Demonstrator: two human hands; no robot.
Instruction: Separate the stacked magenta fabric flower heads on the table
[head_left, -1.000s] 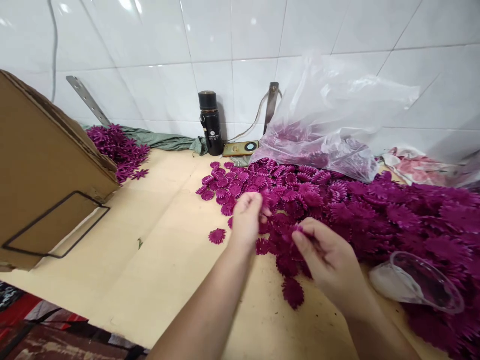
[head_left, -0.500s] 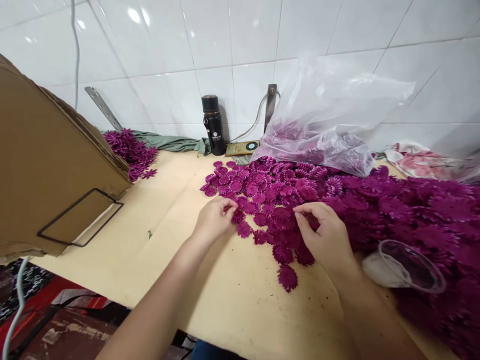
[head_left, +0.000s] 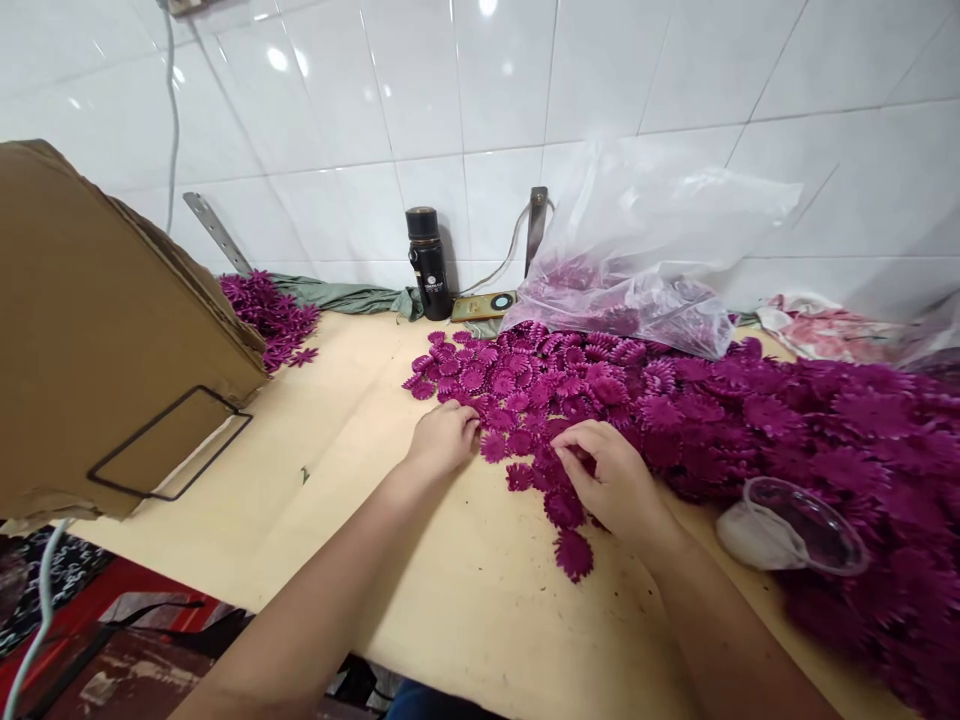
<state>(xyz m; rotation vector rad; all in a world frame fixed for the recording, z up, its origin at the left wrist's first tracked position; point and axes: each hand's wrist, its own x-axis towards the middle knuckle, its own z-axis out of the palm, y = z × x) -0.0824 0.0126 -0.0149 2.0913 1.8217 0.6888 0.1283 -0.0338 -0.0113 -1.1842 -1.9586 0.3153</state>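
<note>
Magenta flower pieces with fringed edges (head_left: 574,556) lie spread over the table in a loose heap. At the heap's left edge is my left hand (head_left: 444,440), its fingers curled in and thumb tip pressed against them; what they hold, if anything, is hidden. My right hand (head_left: 615,485) hovers over the middle of the loose pieces, thumb and forefinger brought together in a pinch. Whether a piece sits between those fingertips I cannot make out. A clear plastic cup (head_left: 802,530) with whitish material lies tipped to the right of my right hand.
A cardboard box (head_left: 127,330) with a black wire frame (head_left: 172,440) stands at left, star-shaped magenta pieces (head_left: 274,315) behind it. Against the tiled wall are a black flask (head_left: 430,268), a gold phone-like device (head_left: 480,306) and a clear plastic bag (head_left: 637,270) of magenta pieces.
My right hand has moved left and slightly down, closer to my left hand. My left hand has shifted slightly right. The whole view has tilted up a little.
</note>
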